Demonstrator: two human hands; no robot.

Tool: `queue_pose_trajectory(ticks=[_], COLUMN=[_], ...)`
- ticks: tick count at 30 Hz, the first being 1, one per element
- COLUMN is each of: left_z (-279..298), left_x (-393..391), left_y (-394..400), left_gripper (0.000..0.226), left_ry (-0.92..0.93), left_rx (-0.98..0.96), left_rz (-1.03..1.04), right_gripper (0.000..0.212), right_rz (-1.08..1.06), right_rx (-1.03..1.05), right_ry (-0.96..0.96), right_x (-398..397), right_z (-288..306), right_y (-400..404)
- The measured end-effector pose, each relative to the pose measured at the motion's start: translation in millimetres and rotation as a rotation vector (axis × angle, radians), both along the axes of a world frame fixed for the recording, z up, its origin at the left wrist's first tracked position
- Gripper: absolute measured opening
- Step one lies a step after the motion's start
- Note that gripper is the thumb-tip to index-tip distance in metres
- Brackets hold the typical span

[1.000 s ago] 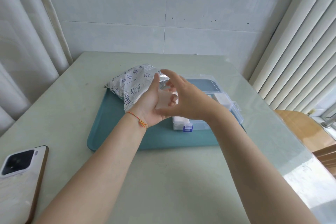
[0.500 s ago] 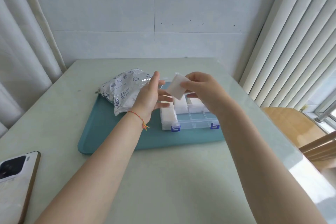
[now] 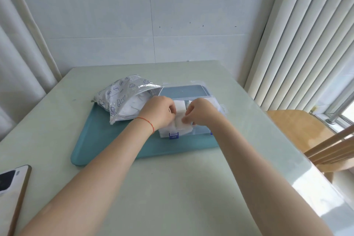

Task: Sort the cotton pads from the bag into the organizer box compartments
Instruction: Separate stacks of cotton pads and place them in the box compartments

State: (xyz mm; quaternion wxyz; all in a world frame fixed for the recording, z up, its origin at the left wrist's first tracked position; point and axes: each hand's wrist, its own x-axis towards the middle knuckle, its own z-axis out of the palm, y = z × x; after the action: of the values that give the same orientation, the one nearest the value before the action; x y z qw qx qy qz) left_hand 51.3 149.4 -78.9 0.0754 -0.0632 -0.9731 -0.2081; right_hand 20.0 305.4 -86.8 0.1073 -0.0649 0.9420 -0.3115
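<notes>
Your right hand (image 3: 201,112) has carried the cotton pad (image 3: 181,122) down from mid-air into the organizer box (image 3: 220,108), and your left hand (image 3: 160,112) has dropped beside it.

A pale green surface (image 3: 172,188) fills the lower frame, glossy along its right edge. Behind it stands a wall (image 3: 134,15) of large light grey tiles. White curtains (image 3: 21,53) hang at upper left; vertical blinds (image 3: 306,44) cover the bright window at upper right. A wooden chair (image 3: 306,136) sits at right.
</notes>
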Motion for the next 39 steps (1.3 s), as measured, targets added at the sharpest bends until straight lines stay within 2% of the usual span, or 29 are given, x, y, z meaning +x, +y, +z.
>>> queue_pose_trajectory(ticks=[9, 13, 16, 18, 20, 22, 23, 24, 26, 28, 30, 31, 33, 34, 36, 39], left_z=[2, 1, 0, 0, 0, 2, 3, 5, 4, 2, 0, -1, -4, -6, -10, -14], left_x=[2, 4, 7, 13, 16, 18, 19, 19, 20, 20, 19, 18, 17, 16, 16, 16], left_y=[0, -1, -2, -7, -18, -39, -54, -65, -91, -106, -119, -122, -127, -129, -133, -138], left_gripper=[0.021, 0.018, 0.013, 0.013, 0.012, 0.008, 0.006, 0.013, 0.032, 0.03, 0.012, 0.006, 0.008, 0.01, 0.012, 0.012], left_ry=[0.0, -0.017, -0.031, 0.027, 0.21, 0.363, 0.38, 0.347, 0.167, 0.072, 0.122, 0.16, 0.221, 0.241, 0.244, 0.251], left_rx=[-0.037, -0.014, 0.046, 0.168, 0.255, 0.251, 0.232, 0.204, 0.139, 0.113, 0.199, 0.257, 0.4, 0.471, 0.592, 0.721], left_rz=[-0.013, -0.019, -0.042, -0.011, 0.086, 0.244, 0.328, 0.396, 0.463, 0.462, 0.448, 0.437, 0.423, 0.414, 0.393, 0.347], right_gripper=[0.029, 0.023, 0.027, 0.028, 0.027, 0.029, 0.027, 0.023, 0.026, 0.036, 0.037, 0.029, 0.009, 0.011, 0.007, 0.006], right_rz=[-0.027, 0.001, 0.036, 0.007, -0.031, -0.025, -0.008, 0.003, 0.055, 0.081, 0.07, 0.058, 0.033, 0.011, -0.061, -0.259], right_rx=[0.283, 0.342, 0.347, 0.288, 0.162, 0.048, 0.006, -0.034, -0.07, -0.051, -0.078, -0.103, -0.129, -0.168, -0.341, -0.74], right_ry=[0.156, 0.141, 0.123, 0.18, 0.25, 0.292, 0.298, 0.286, 0.241, 0.191, 0.109, 0.068, 0.003, -0.037, -0.142, -0.347], right_x=[-1, 0, 2, 3, 5, 9, 9, 8, 4, -2, -9, -12, -16, -19, -23, -26], right_z=[-14, -9, 1, 12, 22, 28, 29, 29, 25, 19, 11, 7, 5, 4, 1, -2], right_y=[-14, -11, -10, -14, -22, -40, -52, -62, -87, -107, -127, -134, -147, -152, -161, -172])
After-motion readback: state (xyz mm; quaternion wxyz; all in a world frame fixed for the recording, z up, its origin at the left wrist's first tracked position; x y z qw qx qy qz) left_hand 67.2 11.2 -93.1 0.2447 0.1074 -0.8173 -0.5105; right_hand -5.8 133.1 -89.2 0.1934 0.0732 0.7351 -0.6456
